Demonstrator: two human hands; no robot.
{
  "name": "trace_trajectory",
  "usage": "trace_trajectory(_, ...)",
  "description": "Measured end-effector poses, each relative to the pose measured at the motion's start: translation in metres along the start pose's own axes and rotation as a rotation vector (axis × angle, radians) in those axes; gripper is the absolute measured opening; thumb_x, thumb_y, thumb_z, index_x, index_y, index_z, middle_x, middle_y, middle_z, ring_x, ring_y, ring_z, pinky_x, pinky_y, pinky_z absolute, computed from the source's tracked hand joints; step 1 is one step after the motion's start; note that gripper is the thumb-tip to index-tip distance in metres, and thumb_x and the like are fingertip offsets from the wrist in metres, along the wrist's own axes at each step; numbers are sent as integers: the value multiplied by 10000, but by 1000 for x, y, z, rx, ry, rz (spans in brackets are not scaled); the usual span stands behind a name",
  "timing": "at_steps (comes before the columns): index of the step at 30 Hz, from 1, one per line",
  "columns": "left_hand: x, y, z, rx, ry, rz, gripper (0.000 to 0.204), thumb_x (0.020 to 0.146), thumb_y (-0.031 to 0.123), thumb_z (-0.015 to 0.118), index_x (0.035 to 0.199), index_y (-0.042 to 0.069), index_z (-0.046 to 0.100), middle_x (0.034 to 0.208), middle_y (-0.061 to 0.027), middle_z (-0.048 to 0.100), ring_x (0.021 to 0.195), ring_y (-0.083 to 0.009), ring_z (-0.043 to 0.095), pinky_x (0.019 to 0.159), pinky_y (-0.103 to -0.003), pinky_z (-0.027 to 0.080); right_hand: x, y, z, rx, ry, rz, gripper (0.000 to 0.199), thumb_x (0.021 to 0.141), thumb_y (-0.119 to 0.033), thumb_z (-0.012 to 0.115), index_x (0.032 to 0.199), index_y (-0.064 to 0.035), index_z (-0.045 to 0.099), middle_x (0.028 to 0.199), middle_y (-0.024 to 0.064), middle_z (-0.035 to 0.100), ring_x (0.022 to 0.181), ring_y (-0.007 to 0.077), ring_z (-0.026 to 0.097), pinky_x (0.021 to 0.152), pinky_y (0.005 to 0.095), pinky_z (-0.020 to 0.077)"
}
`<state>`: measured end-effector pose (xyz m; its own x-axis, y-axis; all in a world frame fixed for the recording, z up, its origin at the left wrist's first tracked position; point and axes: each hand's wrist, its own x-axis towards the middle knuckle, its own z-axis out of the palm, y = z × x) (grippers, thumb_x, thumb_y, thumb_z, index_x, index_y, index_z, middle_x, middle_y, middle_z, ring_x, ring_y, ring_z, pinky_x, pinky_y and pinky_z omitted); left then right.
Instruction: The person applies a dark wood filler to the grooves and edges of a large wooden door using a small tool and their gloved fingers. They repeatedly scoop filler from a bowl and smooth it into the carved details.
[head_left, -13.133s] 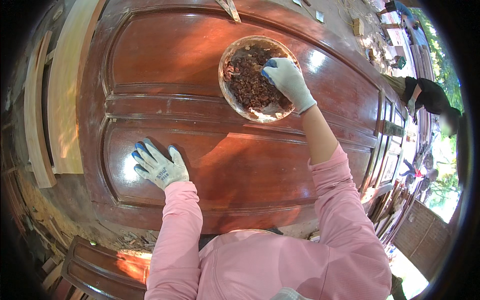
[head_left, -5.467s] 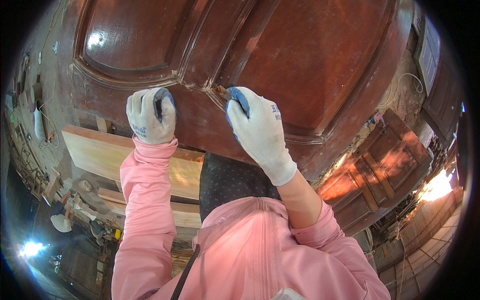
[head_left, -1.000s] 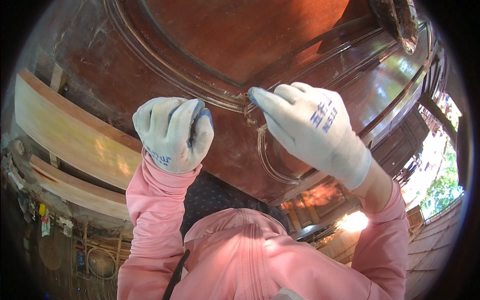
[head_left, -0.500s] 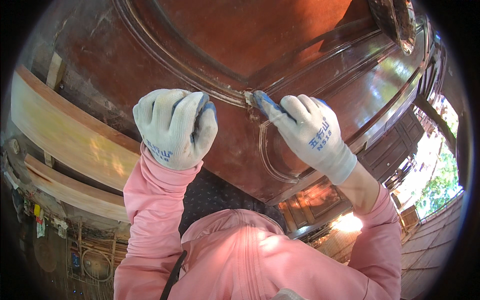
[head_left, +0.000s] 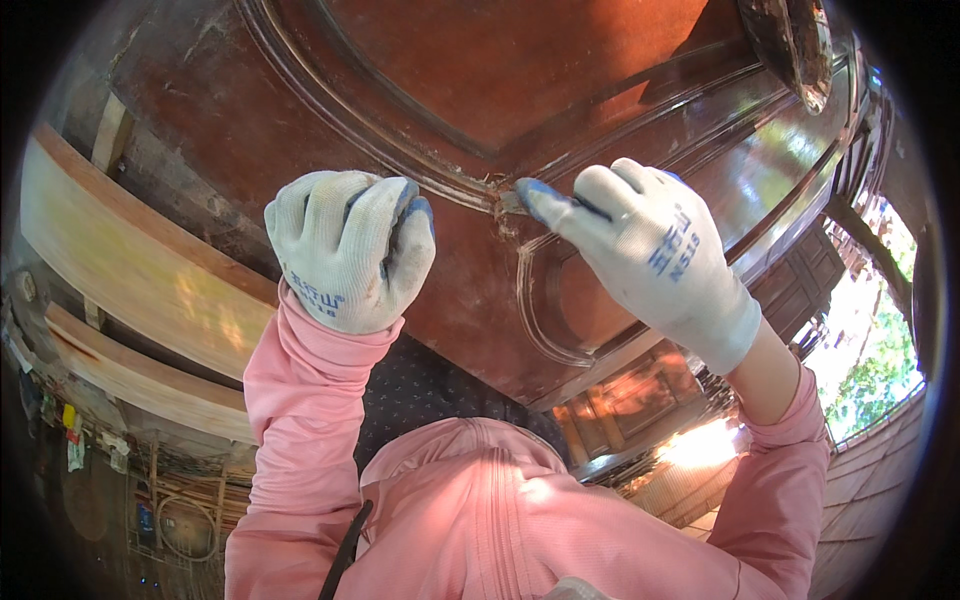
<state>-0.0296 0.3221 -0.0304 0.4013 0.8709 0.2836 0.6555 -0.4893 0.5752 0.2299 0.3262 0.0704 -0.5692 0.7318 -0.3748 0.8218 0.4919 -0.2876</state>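
A large reddish-brown wooden panel (head_left: pixel 450 290) lies before me, with raised, curved moulding (head_left: pixel 445 180) across it. My right hand (head_left: pixel 665 255), in a white knit glove with blue fingertips, stretches its index finger to the moulding joint. Under that fingertip is a small greyish flat piece (head_left: pixel 513 203), pinched against the joint; too little shows to tell its kind. Pale, rough debris (head_left: pixel 500 185) lies around the joint. My left hand (head_left: pixel 345 250), gloved alike, is curled closed above the panel, left of the joint. Its palm is hidden, so what it holds, if anything, does not show.
Pale curved wooden boards (head_left: pixel 140 245) stand at the left. A rough dark wooden piece (head_left: pixel 795 50) juts in at the upper right. Carved brown panels (head_left: pixel 630 395) lie beyond the lower right edge. Coiled material (head_left: pixel 187 527) sits at the lower left.
My right hand has drawn slightly right and turned, with its fingertip and the greyish piece shifting right at the joint. My left hand stays nearly still.
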Motion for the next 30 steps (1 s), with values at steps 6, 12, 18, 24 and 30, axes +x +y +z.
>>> trace_trajectory(6, 3, 3, -4, -21, -34, -13, 212, 809, 139, 726, 1016, 100, 702, 970, -49, 647, 905, -267, 592, 835, -419, 447, 1, -12, -2, 315, 97, 276, 340, 864, -110, 672, 1202, -124, 704, 826, 45, 655, 725, 238, 677, 606, 356, 538)
trace_trajectory(12, 1, 2, -1, -1, -34, -12, 211, 816, 201, 744, 1011, 128, 707, 963, -24, 633, 908, -254, 588, 821, -416, 441, 15, -33, -13, 231, -41, 395, 327, 888, -88, 670, 1210, -36, 689, 916, 125, 712, 804, 314, 705, 693, 371, 567)
trace_trajectory(18, 1, 2, 0, -16, -17, -19, 207, 817, 240, 762, 997, 149, 711, 947, 0, 622, 904, -238, 588, 804, -410, 439, 18, -52, -2, 169, 4, 407, 124, 879, -136, 659, 983, -79, 623, 764, 65, 678, 675, 244, 702, 573, 357, 529)
trace_trajectory(24, 2, 3, 2, -21, 18, -18, 185, 812, 225, 759, 972, 149, 708, 941, 3, 622, 894, -234, 590, 802, -399, 446, 23, -60, -2, 128, -13, 489, 140, 884, -138, 658, 993, -59, 617, 753, 87, 685, 695, 238, 718, 587, 354, 537)
trace_trajectory(30, 4, 1, 5, -34, 53, 4, 180, 806, 216, 761, 959, 144, 700, 921, 0, 620, 866, -228, 592, 770, -388, 461, 33, -59, -6, 272, -143, 563, 160, 913, -141, 618, 1022, -32, 662, 804, 153, 704, 765, 324, 716, 683, 426, 564)
